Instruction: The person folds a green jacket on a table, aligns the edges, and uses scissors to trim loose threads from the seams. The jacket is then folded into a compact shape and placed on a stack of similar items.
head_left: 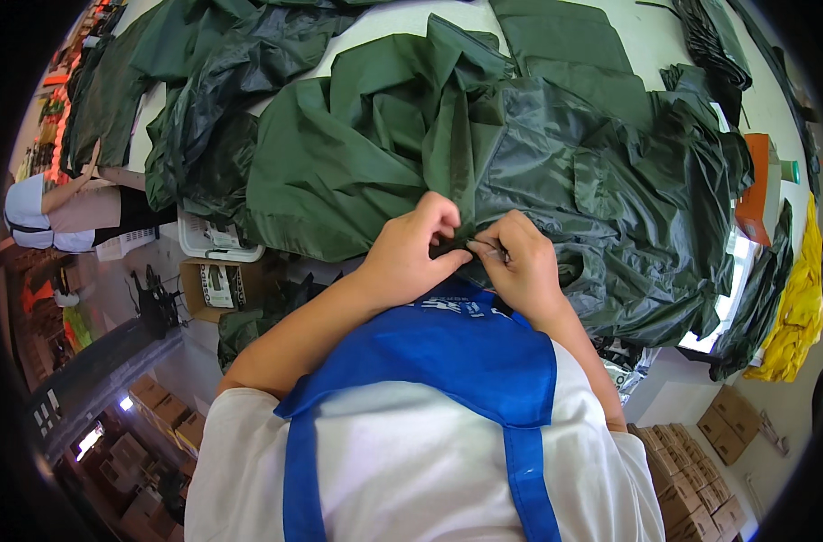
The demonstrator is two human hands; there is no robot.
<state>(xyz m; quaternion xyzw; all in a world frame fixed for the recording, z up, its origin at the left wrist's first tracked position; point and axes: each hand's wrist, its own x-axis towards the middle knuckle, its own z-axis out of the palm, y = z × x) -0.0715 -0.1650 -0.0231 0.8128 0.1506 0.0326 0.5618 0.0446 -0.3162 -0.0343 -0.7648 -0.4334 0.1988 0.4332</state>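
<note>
A dark green waterproof garment [339,172] is spread over the table in front of me, its shinier side [601,199] lying to the right. At its near edge my left hand [420,248] pinches the fabric between curled fingers and thumb. Close beside it, my right hand [517,262] is closed on the same edge, fingertips almost meeting those of the left. A small dark bit shows at the right fingertips, too small to name. The hem between the two hands is partly hidden by the fingers.
More green garments [231,72] are heaped at the far left, and folded green cloth [565,41] lies at the back. On the right are an orange box [757,190] and yellow cloth [791,298]. A white basket [215,239] and cardboard box [204,289] stand left. Another person [86,212] is at left.
</note>
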